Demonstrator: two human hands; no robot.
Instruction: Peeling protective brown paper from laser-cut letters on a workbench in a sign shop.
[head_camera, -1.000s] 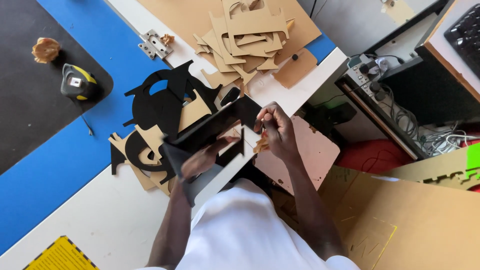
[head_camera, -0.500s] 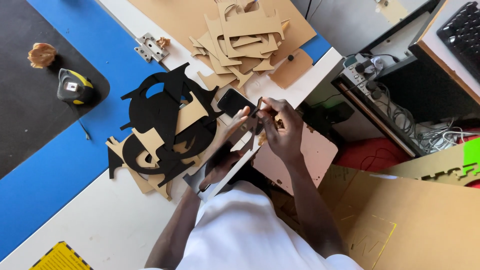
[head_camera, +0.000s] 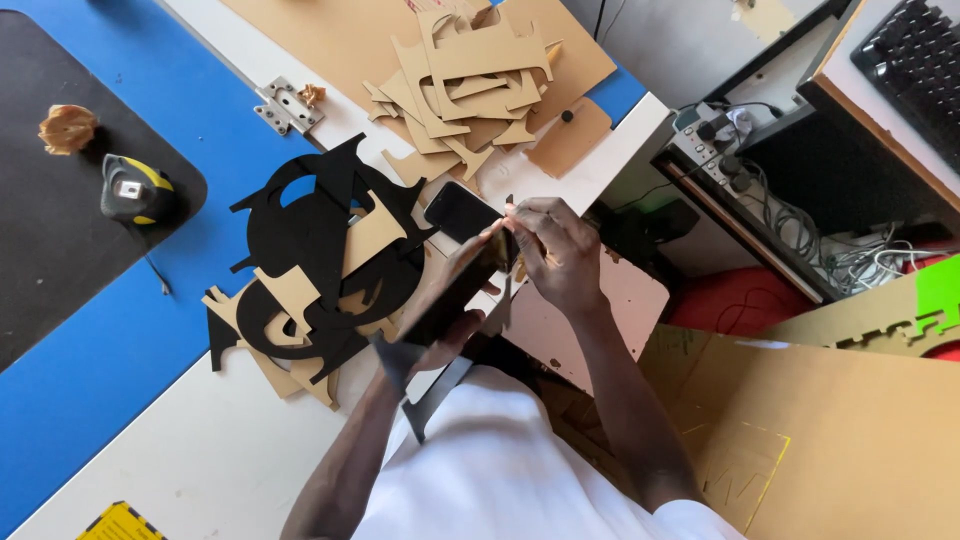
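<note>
Left hand (head_camera: 455, 290) grips the black cut-out piece (head_camera: 440, 310) from below; right hand (head_camera: 555, 250) pinches its top edge, right of the black pile (head_camera: 320, 260); keep 2-handed support steady

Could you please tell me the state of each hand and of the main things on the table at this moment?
Left hand: grips the black cut-out piece from below.
Right hand: pinches that piece's upper end.
Black cut-out piece: held off the table, tilted.
Phone: lying flat, screen dark.
Black shapes: heaped, overlapping.
Brown shapes: piled loosely.
Tape measure: lying closed.
</note>
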